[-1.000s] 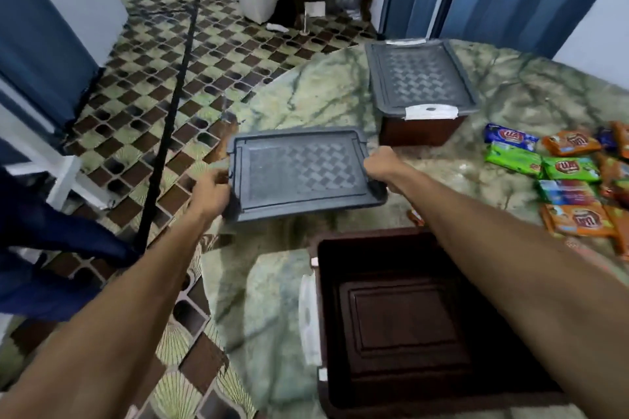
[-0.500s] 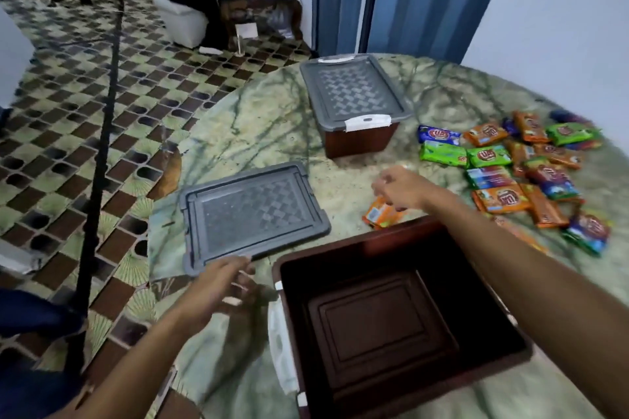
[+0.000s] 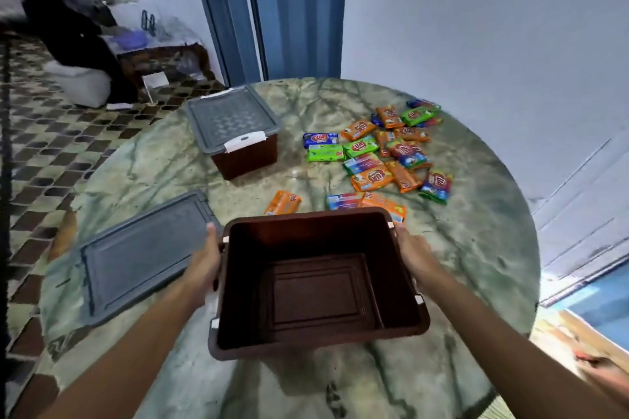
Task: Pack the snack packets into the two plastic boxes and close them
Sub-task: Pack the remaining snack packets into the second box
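Note:
An open, empty brown plastic box [image 3: 316, 340] sits near the table's front, held on both sides. My left hand [image 3: 204, 265] grips its left wall, my right hand [image 3: 413, 253] grips its right wall. Its grey lid [image 3: 143, 255] lies flat on the table to the left. A second brown box [image 3: 252, 160], closed with a grey lid [image 3: 231, 119] and a white latch, stands further back. Several snack packets [image 3: 384, 150] in orange, green and blue lie spread at the back right. One orange packet [image 3: 282, 202] lies just behind the open box.
The round green marble table [image 3: 476, 248] drops off on the left to a patterned tile floor [image 3: 44, 146]. A white wall and blue curtains [image 3: 282, 10] stand behind it. A person in dark clothes [image 3: 75, 34] is at the far left by a small side table.
The lid went from both hands onto the table at the left. Both hands then came back and took hold of the open box's sides.

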The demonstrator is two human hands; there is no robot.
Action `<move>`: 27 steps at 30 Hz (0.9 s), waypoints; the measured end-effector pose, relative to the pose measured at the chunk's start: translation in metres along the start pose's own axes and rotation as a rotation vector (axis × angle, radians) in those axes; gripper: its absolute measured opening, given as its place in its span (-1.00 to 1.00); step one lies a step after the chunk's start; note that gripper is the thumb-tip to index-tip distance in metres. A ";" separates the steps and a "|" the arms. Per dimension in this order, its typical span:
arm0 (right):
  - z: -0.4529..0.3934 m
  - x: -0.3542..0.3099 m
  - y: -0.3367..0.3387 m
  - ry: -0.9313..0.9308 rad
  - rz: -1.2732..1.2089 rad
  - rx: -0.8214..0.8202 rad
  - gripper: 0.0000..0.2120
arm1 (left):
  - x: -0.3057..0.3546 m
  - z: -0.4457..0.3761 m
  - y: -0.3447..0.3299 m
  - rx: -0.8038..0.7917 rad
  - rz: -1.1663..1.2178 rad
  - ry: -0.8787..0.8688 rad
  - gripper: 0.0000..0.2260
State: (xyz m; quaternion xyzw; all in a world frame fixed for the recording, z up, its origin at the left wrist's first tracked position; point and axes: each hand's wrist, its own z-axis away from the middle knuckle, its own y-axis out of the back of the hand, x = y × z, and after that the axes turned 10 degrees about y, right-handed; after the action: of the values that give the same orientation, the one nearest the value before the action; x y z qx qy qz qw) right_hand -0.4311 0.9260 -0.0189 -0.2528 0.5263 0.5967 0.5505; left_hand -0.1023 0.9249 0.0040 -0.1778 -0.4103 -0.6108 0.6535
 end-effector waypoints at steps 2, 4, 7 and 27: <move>-0.002 0.012 0.016 -0.051 -0.080 0.070 -0.50 | 0.019 -0.006 -0.021 -0.034 -0.064 -0.003 -0.41; 0.002 0.018 0.023 -0.062 -0.092 0.150 -0.52 | 0.026 -0.023 -0.040 -0.058 -0.131 -0.007 -0.37; 0.008 0.033 0.021 0.013 0.011 0.214 -0.57 | 0.026 -0.045 -0.058 -0.110 -0.232 -0.007 -0.45; -0.176 -0.043 -0.021 0.187 1.385 -0.507 -0.32 | 0.084 -0.187 -0.116 -0.074 -1.262 -0.548 -0.39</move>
State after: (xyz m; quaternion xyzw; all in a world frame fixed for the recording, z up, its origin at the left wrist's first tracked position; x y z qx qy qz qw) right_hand -0.4491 0.7465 -0.0440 -0.0321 0.4562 0.8862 -0.0741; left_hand -0.1590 0.7111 -0.0760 -0.0751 -0.5647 -0.8209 0.0389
